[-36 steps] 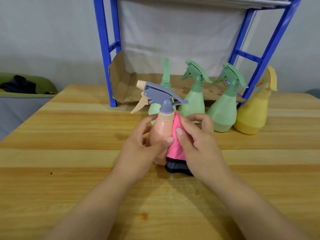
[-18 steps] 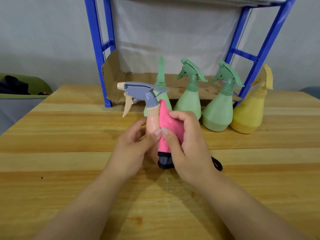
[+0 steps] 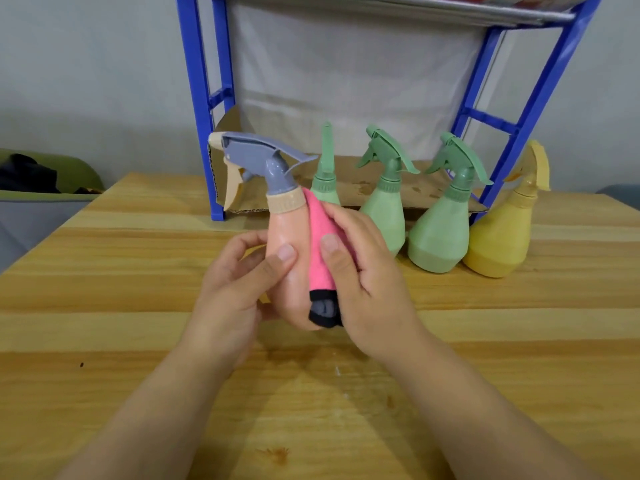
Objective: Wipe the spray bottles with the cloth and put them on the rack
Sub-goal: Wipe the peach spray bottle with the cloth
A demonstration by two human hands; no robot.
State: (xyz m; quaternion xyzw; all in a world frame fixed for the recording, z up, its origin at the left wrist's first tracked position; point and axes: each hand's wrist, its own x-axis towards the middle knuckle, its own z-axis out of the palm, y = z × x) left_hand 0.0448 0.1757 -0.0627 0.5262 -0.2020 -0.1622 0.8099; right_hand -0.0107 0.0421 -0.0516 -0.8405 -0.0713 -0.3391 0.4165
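My left hand grips a peach spray bottle with a grey trigger head, held above the wooden table. Its nozzle points left. My right hand holds a pink cloth with a black edge and presses it against the bottle's right side. Behind stand three green spray bottles, the leftmost partly hidden by the held bottle, and a yellow spray bottle at the right. The blue rack stands at the back, with cardboard on its lowest level.
The cardboard sheet lies under the rack behind the bottles. A metal shelf spans the rack at the top. A green and grey seat with dark fabric sits beyond the table's left edge. A white wall is behind.
The peach bottle has risen and tilted, its body more exposed. The cloth has slid along the bottle's right side under my right hand. My head moved closer.
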